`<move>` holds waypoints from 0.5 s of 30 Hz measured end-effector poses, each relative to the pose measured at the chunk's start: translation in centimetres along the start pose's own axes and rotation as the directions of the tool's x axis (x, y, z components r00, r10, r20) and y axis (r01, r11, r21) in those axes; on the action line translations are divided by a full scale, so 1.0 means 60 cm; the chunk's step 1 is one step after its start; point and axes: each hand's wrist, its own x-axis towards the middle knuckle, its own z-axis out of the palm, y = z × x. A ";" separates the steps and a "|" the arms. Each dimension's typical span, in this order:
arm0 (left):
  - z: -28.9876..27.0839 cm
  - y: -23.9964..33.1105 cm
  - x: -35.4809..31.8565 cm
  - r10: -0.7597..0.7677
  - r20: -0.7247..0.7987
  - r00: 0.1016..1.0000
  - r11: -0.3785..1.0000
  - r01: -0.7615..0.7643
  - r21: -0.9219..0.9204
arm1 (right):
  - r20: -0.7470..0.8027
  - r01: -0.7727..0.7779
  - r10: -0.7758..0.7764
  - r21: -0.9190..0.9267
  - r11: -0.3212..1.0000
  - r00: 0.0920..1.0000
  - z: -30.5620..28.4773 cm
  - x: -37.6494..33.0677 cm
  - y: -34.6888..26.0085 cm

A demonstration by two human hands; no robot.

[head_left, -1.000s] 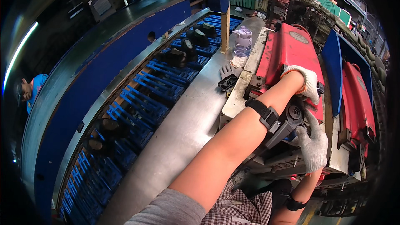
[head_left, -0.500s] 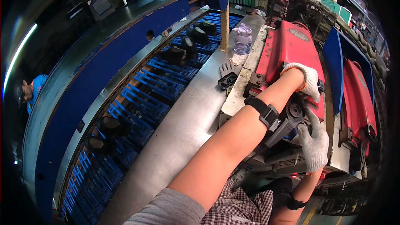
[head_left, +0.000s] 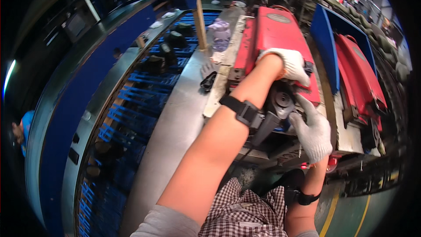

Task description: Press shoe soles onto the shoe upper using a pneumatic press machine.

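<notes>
My left hand (head_left: 287,65), in a white knit glove, is closed at the front end of a red machine cover (head_left: 280,30). Its fingers curl down over the edge, and what they grip is hidden beneath the glove. Just below sits a dark part with a ringed round top (head_left: 283,100), joined to a grey-black arm (head_left: 264,129). Beside that part, my right hand (head_left: 313,132) wears a similar white glove. The thumb and forefinger are spread apart, the fingertips close to the dark part's right side; whether they touch it I cannot tell.
Left of the bench (head_left: 160,142) runs a rack of blue bars (head_left: 127,101) carrying several dark shoes (head_left: 175,39). A purple bottle (head_left: 220,35), a grey glove (head_left: 208,68) and a black piece (head_left: 208,81) lie by the machine. Right stands another red machine (head_left: 362,79) behind a blue panel (head_left: 325,48).
The whole view has swung, so the machine and both hands appear farther left. My hands keep nearly the same places on the machine, left above, right below.
</notes>
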 end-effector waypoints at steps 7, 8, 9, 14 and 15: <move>0.003 0.010 0.000 -0.024 0.038 0.999 0.978 0.031 -0.207 | -0.092 0.133 -0.126 0.080 0.988 0.988 0.007 -0.003 0.030; 0.000 0.009 -0.004 -0.035 0.028 0.999 0.980 0.039 -0.193 | -0.076 0.153 -0.146 0.106 0.983 0.986 0.008 -0.002 0.030; 0.003 0.007 0.001 -0.032 0.049 0.998 0.975 0.042 -0.216 | -0.047 0.125 -0.121 0.084 0.989 0.991 0.003 -0.003 0.028; 0.001 0.006 0.007 -0.084 0.088 0.993 0.966 0.102 -0.237 | -0.024 0.119 -0.117 0.109 0.987 0.993 0.008 0.001 0.041; 0.002 0.014 0.007 -0.104 0.087 0.991 0.961 0.123 -0.248 | -0.024 0.116 -0.114 0.105 0.988 0.993 0.012 0.003 0.047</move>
